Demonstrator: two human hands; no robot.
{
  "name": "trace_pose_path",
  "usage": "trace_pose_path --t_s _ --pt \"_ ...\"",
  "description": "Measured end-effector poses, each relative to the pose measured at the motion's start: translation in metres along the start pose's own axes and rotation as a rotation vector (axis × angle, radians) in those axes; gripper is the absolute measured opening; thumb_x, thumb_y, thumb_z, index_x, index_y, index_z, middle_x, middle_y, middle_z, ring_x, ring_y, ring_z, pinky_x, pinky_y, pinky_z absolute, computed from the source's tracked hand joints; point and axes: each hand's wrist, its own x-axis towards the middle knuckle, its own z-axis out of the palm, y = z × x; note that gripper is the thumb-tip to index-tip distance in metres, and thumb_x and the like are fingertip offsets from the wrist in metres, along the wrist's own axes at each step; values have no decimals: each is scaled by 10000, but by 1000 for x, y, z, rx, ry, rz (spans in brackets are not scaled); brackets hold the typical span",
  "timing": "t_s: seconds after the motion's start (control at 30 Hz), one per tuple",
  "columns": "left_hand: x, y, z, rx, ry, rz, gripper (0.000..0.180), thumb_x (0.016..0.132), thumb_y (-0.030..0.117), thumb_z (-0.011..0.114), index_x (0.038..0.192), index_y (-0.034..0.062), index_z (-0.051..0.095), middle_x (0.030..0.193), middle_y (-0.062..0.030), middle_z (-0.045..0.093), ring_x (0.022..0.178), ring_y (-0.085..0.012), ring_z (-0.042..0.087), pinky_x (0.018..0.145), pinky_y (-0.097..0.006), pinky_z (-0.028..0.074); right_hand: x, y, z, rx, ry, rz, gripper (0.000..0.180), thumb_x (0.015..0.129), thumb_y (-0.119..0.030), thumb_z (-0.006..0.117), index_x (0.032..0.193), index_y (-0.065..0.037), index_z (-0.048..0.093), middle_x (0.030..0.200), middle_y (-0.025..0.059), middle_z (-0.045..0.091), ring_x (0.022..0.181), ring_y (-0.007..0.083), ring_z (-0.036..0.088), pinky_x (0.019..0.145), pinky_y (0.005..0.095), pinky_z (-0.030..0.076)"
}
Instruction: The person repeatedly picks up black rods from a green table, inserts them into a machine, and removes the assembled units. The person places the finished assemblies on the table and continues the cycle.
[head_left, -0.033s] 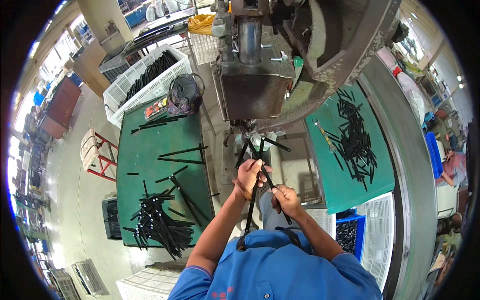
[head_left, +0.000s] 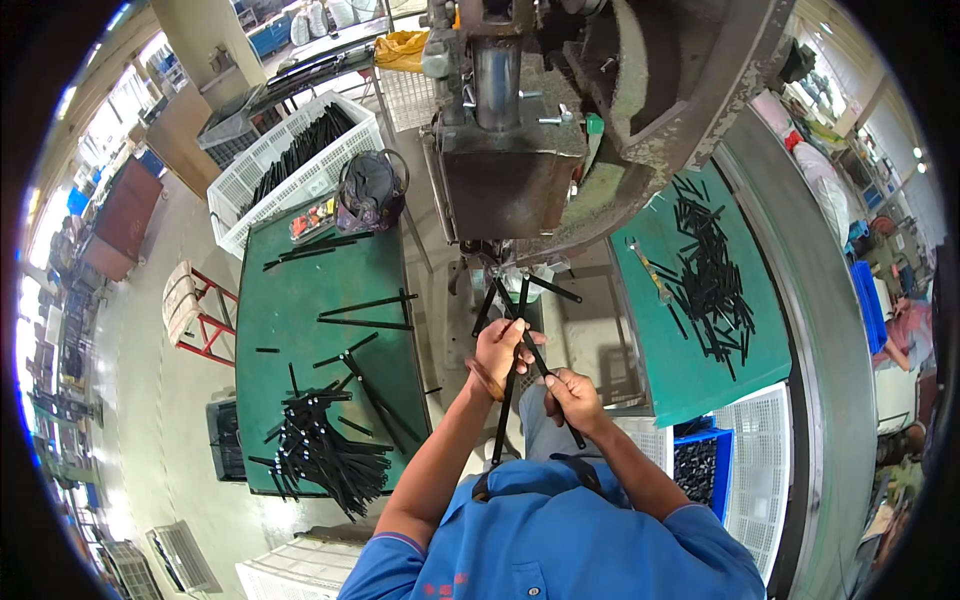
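Observation:
Black flat bars with holes at their ends cross in front of me, below the head of a large press (head_left: 505, 185). My left hand (head_left: 503, 348) is closed around the crossing, with one long bar (head_left: 504, 415) running down from it toward my lap. My right hand (head_left: 575, 400) pinches the lower part of the other, slanting bar (head_left: 536, 352). Their upper ends reach the press's working area, where a shorter black piece (head_left: 554, 289) sticks out to the right. Whether these pieces are joined there I cannot tell.
On the left green table (head_left: 290, 350) lie a heap of black bar assemblies (head_left: 325, 450), loose bars and a dark bag (head_left: 371, 190). The right green table (head_left: 668, 385) carries piled black bars (head_left: 712, 280) and a wrench (head_left: 650, 272). A white crate (head_left: 225, 205) stands far left, a blue bin (head_left: 722, 470) lower right.

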Motion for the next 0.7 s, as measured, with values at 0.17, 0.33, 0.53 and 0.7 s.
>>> trace_pose_path --t_s 0.17,0.33,0.53,0.7 --pt "-1 7 3 -30 -1 -39 299 912 284 545 990 -2 514 883 -138 653 548 -102 503 429 -224 392 -4 -14 7 -2 19 38 208 965 -176 436 947 -17 568 530 22 496 388 82 427 368 223 349" --pt "1 3 4 -51 6 -56 259 919 267 536 950 10 521 873 -132 656 542 -101 503 427 -224 391 -5 -24 10 18 34 46 218 965 -170 436 931 9 555 513 21 477 377 85 390 363 233 319" --pt "-3 18 15 17 38 49 220 935 219 491 911 1 512 809 -112 650 479 -99 506 383 -230 393 -5 -20 10 36 5 -32 213 967 -191 441 955 -15 559 532 21 489 378 82 391 382 228 325" --pt "-26 25 1 93 146 118 224 912 253 531 919 30 520 792 -72 643 476 -93 517 377 -210 387 2 -11 17 -40 -113 -28 205 967 -198 437 1017 -28 539 601 22 524 437 85 450 419 220 379"
